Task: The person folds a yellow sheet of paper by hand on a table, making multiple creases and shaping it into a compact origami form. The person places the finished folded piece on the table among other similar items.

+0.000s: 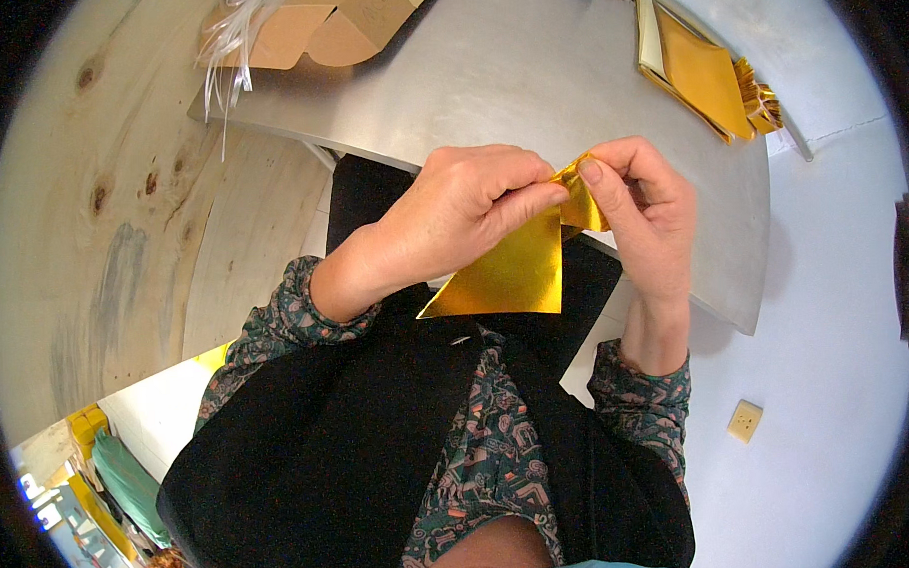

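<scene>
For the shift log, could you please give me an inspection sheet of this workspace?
Surface: grey metal table, partly bare.
Job's things: gold foil sheet, pinched at its top by both hands.
Clutter: gold sheet stack; cardboard pieces; clear strips.
Grippers: left hand and right hand both grip the foil.
Cables: nothing seen.
Surroundings: plywood panel; white floor.

Gold foil sheet (514,277) (shiny); grey table (488,83).
</scene>
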